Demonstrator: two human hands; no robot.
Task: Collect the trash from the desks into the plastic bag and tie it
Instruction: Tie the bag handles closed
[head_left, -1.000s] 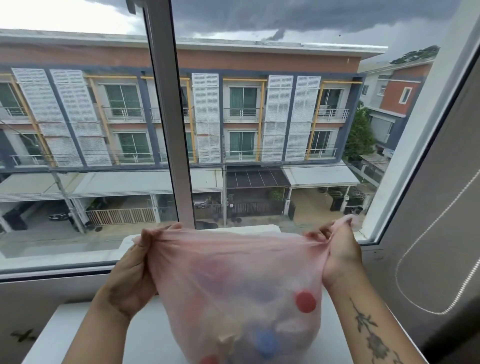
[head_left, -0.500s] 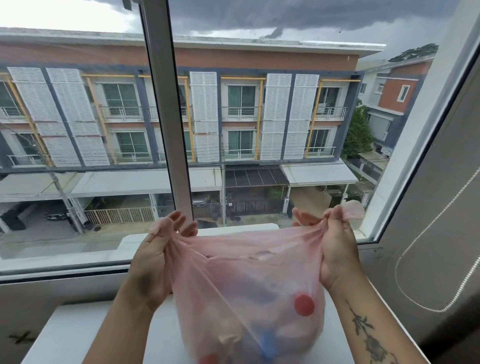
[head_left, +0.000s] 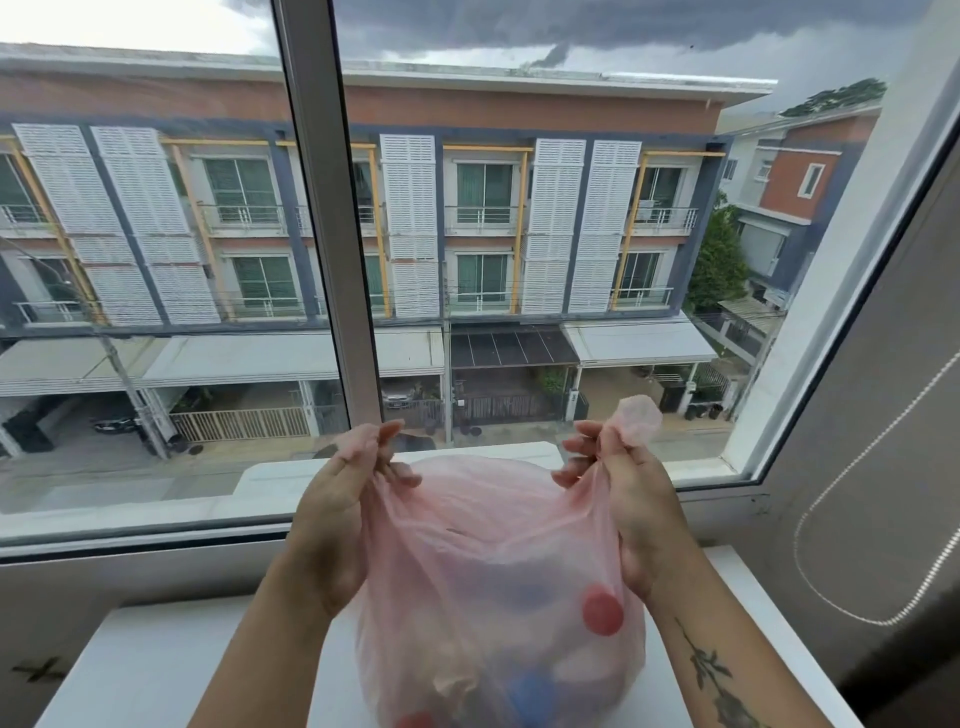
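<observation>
A thin pink plastic bag (head_left: 488, 582) bulges with trash in front of me; a red cap (head_left: 602, 610) and a blue cap (head_left: 530, 693) show through it. My left hand (head_left: 337, 514) grips the bag's left handle, bunched in its fingers. My right hand (head_left: 631, 499) pinches the right handle, whose tip sticks up above the fingers. The bag's mouth sags between the two hands. Its bottom rests on or just above the white desk (head_left: 156, 665); I cannot tell which.
A large window with a grey upright frame bar (head_left: 332, 234) stands right behind the desk. A roller blind with a bead chain (head_left: 852, 519) hangs at the right. Buildings and a street lie outside.
Both hands have come closer together, drawing the bag's handles inward and narrowing its mouth. The bag's top has gathered into two bunches.
</observation>
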